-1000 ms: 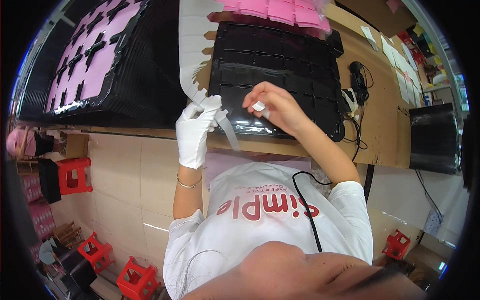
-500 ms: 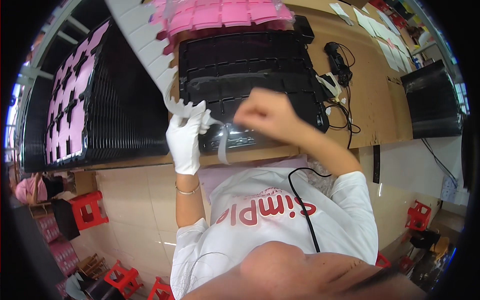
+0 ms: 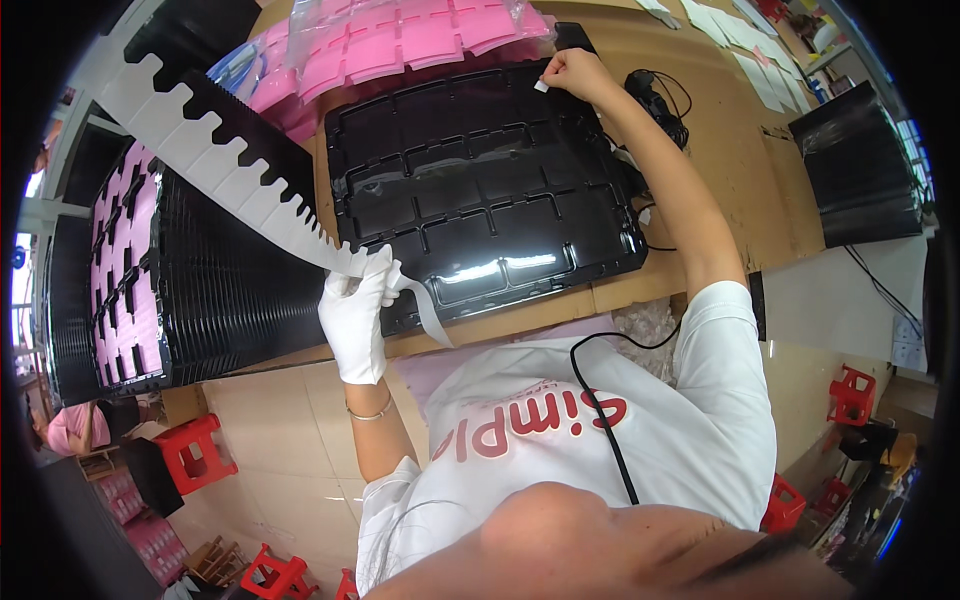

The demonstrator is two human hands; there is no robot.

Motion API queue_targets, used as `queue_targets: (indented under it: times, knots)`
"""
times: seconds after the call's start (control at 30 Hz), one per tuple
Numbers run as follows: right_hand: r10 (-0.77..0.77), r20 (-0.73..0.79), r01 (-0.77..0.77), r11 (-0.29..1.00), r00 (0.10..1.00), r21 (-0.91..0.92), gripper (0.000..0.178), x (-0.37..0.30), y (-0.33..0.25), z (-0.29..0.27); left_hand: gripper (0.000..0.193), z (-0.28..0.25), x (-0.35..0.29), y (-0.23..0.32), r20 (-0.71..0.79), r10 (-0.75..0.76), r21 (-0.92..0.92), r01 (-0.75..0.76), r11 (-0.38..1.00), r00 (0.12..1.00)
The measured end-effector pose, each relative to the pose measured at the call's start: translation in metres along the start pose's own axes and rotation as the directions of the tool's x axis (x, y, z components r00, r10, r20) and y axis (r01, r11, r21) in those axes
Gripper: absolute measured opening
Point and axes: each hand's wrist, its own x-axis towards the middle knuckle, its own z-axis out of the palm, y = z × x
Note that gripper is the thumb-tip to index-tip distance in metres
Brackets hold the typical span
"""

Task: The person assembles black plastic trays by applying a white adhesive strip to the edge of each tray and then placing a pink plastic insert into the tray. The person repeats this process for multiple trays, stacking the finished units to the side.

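My left hand (image 3: 352, 325), in a white glove, is closed around the lower part of a long white strip (image 3: 235, 185) with a notched edge. The strip rises to the upper left, and its narrow tail curls down past the glove. Bare, my right hand (image 3: 580, 76) pinches a small white piece (image 3: 541, 86) between fingertips at the far right corner of a black plastic tray (image 3: 460, 200). Shallow raised ridges divide the tray, which lies flat in front of me. Whether the small piece touches the tray, I cannot tell.
At the left stands a tall stack of black trays (image 3: 240, 250) with pink pieces on top. Pink sheets in clear plastic (image 3: 410, 40) lie beyond the tray. A black cable bundle (image 3: 660, 110) and white papers (image 3: 750, 60) sit to the right on the brown tabletop (image 3: 730, 170).
My right hand has moved from near the left glove to the tray's far right corner, where a small white piece now shows in its fingers. The strip has swung further left.
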Motion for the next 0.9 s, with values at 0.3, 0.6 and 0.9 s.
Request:
queue_targets:
  times: [0.3, 0.6, 0.9]
  knots:
    - [-0.002, 0.239, -0.174, 0.681, 0.971, 0.711, 0.007, -0.103, -0.046, -0.022, 0.022, 0.003, -0.007, 0.006, 0.033, 0.009, -0.011, -0.009, 1.000, 0.999]
    - [-0.044, 0.464, -0.447, 0.203, 0.885, 0.871, 0.019, -0.233, -0.148, 0.007, 0.020, 0.049, -0.031, 0.003, 0.318, -0.057, -0.054, 0.078, 0.996, 0.946]
    - [-0.230, -0.290, 0.363, 0.725, 0.929, 0.586, 0.009, -0.265, -0.152, 0.014, 0.017, 0.058, -0.045, 0.013, 0.326, 0.008, -0.133, 0.038, 0.990, 0.945]
